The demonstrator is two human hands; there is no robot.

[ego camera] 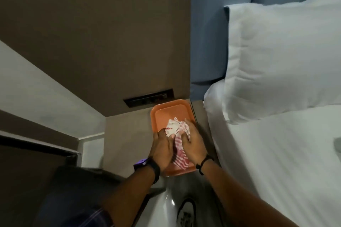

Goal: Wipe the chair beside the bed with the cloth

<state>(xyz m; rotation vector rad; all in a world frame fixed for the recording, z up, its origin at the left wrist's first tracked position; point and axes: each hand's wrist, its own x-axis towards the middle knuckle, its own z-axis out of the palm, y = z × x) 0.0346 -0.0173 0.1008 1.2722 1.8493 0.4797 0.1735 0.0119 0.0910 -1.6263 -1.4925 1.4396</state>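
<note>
Left hand point(162, 148): lies over the left side of the cloth, fingers curled down into the fabric and gripping it; a dark watch sits on the wrist.
Right hand point(191, 143): presses on the right side of the cloth, fingers bent and closed over its bunched top; a thin dark band circles the wrist.
Cloth point(177, 134): white with red stripes, crumpled, held between both hands inside the tray, its striped end trailing toward the near rim.
Tray point(160, 114): orange, shallow, rectangular with rounded corners, resting on the worktop close to the wall.
Worktop point(129, 131): grey-brown surface beside the bed, carrying the tray.
Switch panel point(148, 97): dark strip on the wall just behind the tray.
Bed point(276, 153): to the right of the tray, white sheet, with a white pillow point(276, 51) against a blue headboard point(206, 33).
Chair: I cannot tell which of the dark shapes at lower left it might be.
</note>
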